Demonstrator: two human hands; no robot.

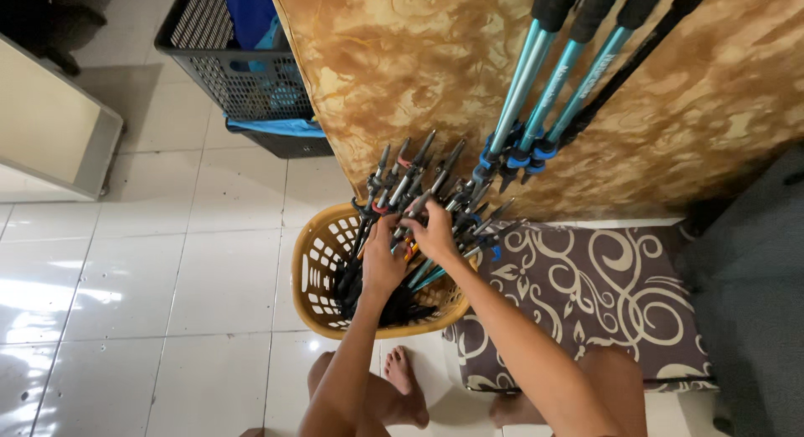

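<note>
Both hands are in the basket, a tan plastic one with a lattice wall, sitting on the white tiled floor in front of the person's bare feet. It's packed with a bundle of poles, dark shafts with some teal, tips pointing up and away.

Left hand: fingers wrapped around dark shafts low in the bundle. Fingertips are buried among the poles, so the exact pole count in the grip is hard to make out.

Right hand: fingers curled narrow on a pole near the top of the bundle, probably one shaft, though the overlap makes it unclear.

Three teal poles with black grips lean against the brown mottled mattress just behind the basket; their grips are cut off by the top edge. Blue clamps sit near their lower ends. White marks run along one shaft, too small to make out.

Right of the basket: a brown cushion with cream swirls, touching the basket rim. Top left: a black crate with blue cloth inside, partly cut off. Lower poles in the basket are hidden by the hands.
</note>
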